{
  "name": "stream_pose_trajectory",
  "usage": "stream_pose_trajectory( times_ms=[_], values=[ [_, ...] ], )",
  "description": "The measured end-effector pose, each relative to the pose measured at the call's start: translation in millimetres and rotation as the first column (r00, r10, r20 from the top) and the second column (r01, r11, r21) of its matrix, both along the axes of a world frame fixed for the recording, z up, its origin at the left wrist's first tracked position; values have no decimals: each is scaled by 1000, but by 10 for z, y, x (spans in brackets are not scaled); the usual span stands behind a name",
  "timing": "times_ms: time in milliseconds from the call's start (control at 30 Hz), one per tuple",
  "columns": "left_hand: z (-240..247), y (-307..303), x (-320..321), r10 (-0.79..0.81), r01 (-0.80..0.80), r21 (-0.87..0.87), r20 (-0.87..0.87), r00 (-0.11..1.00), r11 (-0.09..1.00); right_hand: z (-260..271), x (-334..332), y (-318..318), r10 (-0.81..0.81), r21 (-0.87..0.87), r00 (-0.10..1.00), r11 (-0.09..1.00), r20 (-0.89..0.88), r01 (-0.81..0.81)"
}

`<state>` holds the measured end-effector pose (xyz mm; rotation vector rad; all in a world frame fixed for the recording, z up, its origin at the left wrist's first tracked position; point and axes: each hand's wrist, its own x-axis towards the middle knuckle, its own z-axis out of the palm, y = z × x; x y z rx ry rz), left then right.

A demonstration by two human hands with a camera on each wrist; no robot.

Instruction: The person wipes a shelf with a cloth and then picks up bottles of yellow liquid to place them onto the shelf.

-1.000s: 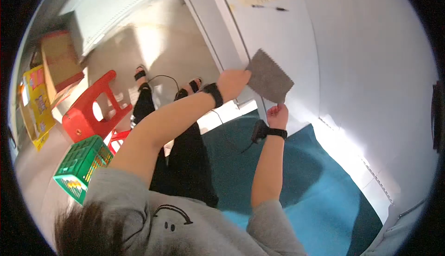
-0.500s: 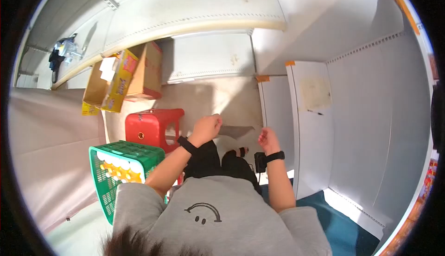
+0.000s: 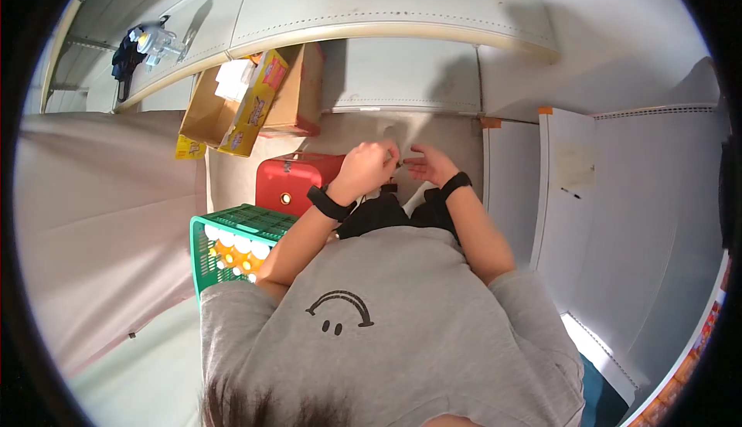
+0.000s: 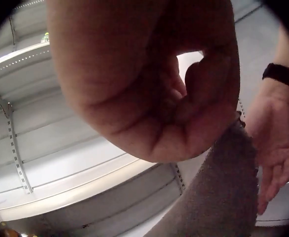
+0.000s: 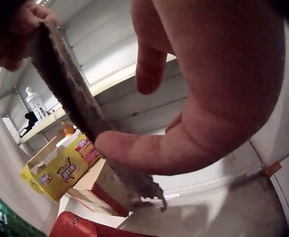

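A grey, rough-textured cloth swatch [image 4: 218, 197] hangs from my left hand [image 4: 203, 123], whose curled fingers pinch its top edge. In the right wrist view the swatch [image 5: 70, 94] runs edge-on from that grip down past my right thumb. My right hand [image 5: 193, 98] has straight fingers, and its thumb lies against the swatch's lower part. In the head view both hands meet in front of my chest, the left hand [image 3: 371, 166] close beside the right hand [image 3: 427, 166], and the swatch is barely visible between them.
A red plastic stool [image 3: 297, 180] stands just beyond my hands. A green basket [image 3: 232, 245] of orange and white items sits to its left. Open cardboard boxes [image 3: 255, 95] lie under white shelves [image 3: 386, 10]. A white panel [image 3: 572, 172] stands on the right.
My head has turned from the white panel toward the shelves and stool. My hands have come closer together, the swatch now lies edge-on, and my right hand's fingers have straightened.
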<state>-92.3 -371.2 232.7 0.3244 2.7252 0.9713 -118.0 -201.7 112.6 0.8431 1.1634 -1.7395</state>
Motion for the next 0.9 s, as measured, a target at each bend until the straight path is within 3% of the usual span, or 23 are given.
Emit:
stream_pose_trajectory(
  times_ms=[67,133,200,333,400,467,533,600,733,767,867,900],
  values=[
    [40,-64,-38,22,-24,35,47,999,999,-64,-65,-13,103,-31,995,994,-20,-103],
    [0,-103,-74,41,-37,81,-39,998,996,-30,-126,-44,88,5,996,996,-28,-88],
    [-12,-114,-144,103,-101,95,-17,995,990,61,-251,-61,143,197,984,973,-105,-120],
    [-39,-50,-466,149,-149,112,8,989,983,350,-641,72,173,283,945,955,-279,-91],
    [-62,23,-823,106,-103,42,-89,990,994,422,-1021,237,269,324,877,936,-398,-140],
    [54,129,-1280,99,-102,-19,-118,988,995,633,-1457,397,322,404,793,909,-517,-106],
    [232,255,-1785,88,-117,-92,-271,959,989,1001,-1935,570,357,481,685,877,-636,-10],
    [431,357,-2314,48,-74,-51,-402,914,996,1382,-2419,759,304,428,586,900,-751,81],
    [929,641,-2921,100,-154,-40,-592,800,987,1988,-2937,1016,290,383,324,881,-901,276],
    [983,704,-2997,137,-187,-3,-669,731,982,2043,-3020,1067,263,331,226,871,-938,363],
    [713,852,-3148,163,-241,-3,-730,664,971,1792,-3183,1251,295,350,196,853,-935,387],
    [570,889,-3171,149,-238,-41,-673,725,970,1614,-3223,1301,298,353,196,855,-934,380]
  ],
)
